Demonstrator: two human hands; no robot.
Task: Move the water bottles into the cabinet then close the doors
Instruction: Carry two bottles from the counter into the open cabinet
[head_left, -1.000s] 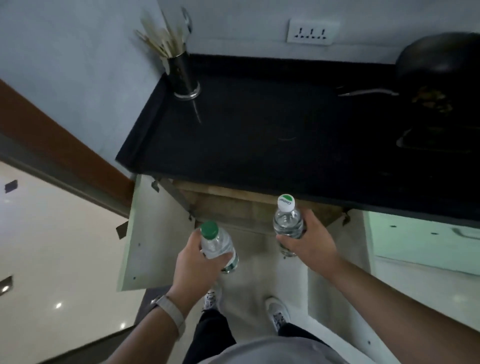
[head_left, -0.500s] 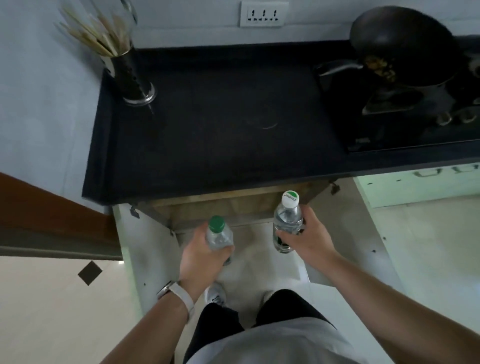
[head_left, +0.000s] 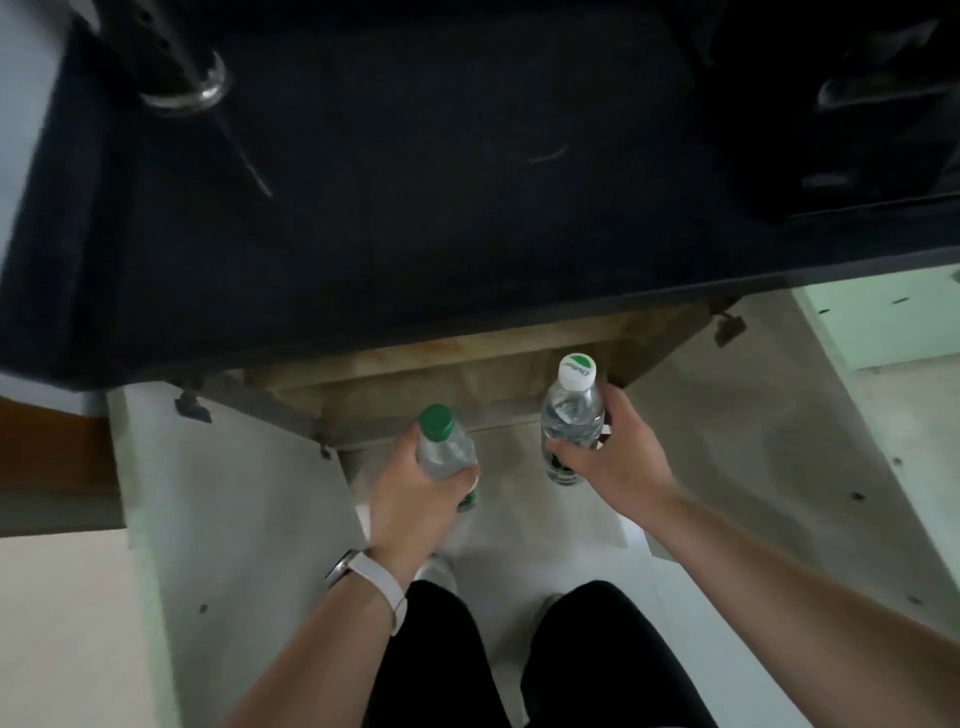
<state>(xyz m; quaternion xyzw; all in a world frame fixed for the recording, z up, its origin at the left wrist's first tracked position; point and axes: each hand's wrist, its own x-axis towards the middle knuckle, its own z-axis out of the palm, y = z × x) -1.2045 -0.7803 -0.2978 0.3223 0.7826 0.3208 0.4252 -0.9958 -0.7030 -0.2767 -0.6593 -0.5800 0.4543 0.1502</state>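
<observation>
Gripping one bottle each. The left hand (head_left: 410, 499) has fingers and thumb wrapped round the body of a clear plastic water bottle with a green screw cap (head_left: 445, 453). The right hand (head_left: 621, 460) is curled the same way round a clear plastic water bottle with a white cap bearing a green mark (head_left: 571, 413). Both bottles are roughly upright with caps toward the camera, apart from each other, and held in front of the cabinet opening below the bench edge — neither is inside. The green-capped one is lower and to the left. The white-capped one is higher, its cap just before the cabinet's top front edge. A white-strapped wristwatch (head_left: 371, 571) is on the left wrist, and both forearms are bare.

The wood-lined cabinet (head_left: 467, 384) sits under the bench with both pale grey doors swung wide: left door (head_left: 223, 493), right door (head_left: 753, 441). Each has a metal hinge near its top. The interior is mostly hidden by the bench overhang, so its contents cannot be told. Black trousers (head_left: 431, 654) and a white shoe (head_left: 436, 569) show between the doors, on the pale floor (head_left: 52, 623).

The black stone bench (head_left: 415, 218) fills the upper half. A dark perforated metal utensil holder with a shiny base ring (head_left: 176, 62) stands at its far left and a dark hob (head_left: 857, 114) at its far right — both blurred. A pale green drawer front (head_left: 883, 322) sits right of the right door.
</observation>
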